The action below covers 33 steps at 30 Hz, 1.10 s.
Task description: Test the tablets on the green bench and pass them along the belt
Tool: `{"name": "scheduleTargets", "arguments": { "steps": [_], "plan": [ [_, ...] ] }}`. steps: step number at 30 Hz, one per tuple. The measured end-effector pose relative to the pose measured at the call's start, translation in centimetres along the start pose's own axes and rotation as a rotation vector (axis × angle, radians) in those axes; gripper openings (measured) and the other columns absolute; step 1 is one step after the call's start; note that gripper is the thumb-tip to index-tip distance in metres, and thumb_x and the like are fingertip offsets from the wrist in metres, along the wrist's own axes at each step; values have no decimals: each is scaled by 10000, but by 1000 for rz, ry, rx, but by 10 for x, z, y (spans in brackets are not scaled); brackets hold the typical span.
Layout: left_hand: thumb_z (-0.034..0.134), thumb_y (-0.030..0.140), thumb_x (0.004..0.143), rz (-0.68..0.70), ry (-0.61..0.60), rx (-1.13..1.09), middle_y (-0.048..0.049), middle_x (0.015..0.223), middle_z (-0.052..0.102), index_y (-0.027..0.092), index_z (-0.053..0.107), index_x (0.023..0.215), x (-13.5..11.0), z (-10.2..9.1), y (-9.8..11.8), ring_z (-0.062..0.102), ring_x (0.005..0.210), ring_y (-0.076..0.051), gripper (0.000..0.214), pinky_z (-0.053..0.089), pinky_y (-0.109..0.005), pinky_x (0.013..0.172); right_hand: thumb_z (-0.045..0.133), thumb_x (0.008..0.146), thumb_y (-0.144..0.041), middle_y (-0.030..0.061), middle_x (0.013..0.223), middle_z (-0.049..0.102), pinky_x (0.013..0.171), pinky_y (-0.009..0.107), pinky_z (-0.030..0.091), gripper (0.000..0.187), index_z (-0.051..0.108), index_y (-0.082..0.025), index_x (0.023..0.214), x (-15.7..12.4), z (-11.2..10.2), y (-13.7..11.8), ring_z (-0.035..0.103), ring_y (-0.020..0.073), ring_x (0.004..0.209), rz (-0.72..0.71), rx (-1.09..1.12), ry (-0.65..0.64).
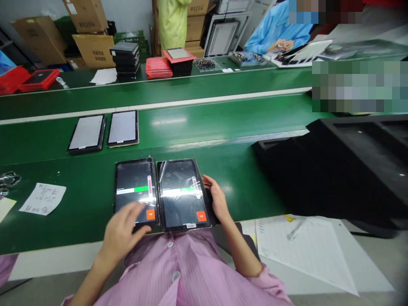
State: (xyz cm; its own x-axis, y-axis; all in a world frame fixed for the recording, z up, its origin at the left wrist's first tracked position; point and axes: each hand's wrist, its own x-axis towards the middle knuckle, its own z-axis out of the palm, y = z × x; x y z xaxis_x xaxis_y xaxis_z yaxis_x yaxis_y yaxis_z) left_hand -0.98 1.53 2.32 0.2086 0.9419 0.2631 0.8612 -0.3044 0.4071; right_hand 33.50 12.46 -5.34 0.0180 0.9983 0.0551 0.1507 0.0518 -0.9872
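Nearby, black tray (344,170) flanks right hand (218,200) gripping right tablet (180,204); left hand (123,231) lies open on left tablet (134,176).

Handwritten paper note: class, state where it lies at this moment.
In the head view, the handwritten note lies flat on the green workbench at the left. It is apart from the left tablet, which the left hand touches.

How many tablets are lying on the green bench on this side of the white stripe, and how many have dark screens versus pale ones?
Dark-screen tablets: 2
Pale-screen tablets: 2
Total: 4 tablets
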Motion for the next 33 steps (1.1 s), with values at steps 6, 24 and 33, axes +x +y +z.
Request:
{"name": "scheduleTargets", "arguments": {
  "steps": [6,24,33],
  "plan": [
    [475,420,1015,89,-271,-217,-25,815,769,250,738,935,-33,63,27,735,676,-161,323,578,-222,608,388,913,-731,74,1222,637,825,407,566,633,627,-298,1309,64,-3,-6,628,230,963,-25,-78,-117],
    [472,403,1009,-90,37,-215,-90,812,758,242,730,963,-53,120,40,751,727,-227,308,626,-320,677,266,996,-600,53,1007,638,930,392,464,526,663,-257,971,105,29,12,595,228,979,-145,-226,95],
    [506,470,1007,93,162,-163,-54,810,744,141,654,1050,-26,101,57,719,640,-150,364,596,-241,648,291,921,-719,39,874,655,776,348,463,606,667,-247,868,114,28,16,583,201,806,-49,-140,131]
  ]
}}
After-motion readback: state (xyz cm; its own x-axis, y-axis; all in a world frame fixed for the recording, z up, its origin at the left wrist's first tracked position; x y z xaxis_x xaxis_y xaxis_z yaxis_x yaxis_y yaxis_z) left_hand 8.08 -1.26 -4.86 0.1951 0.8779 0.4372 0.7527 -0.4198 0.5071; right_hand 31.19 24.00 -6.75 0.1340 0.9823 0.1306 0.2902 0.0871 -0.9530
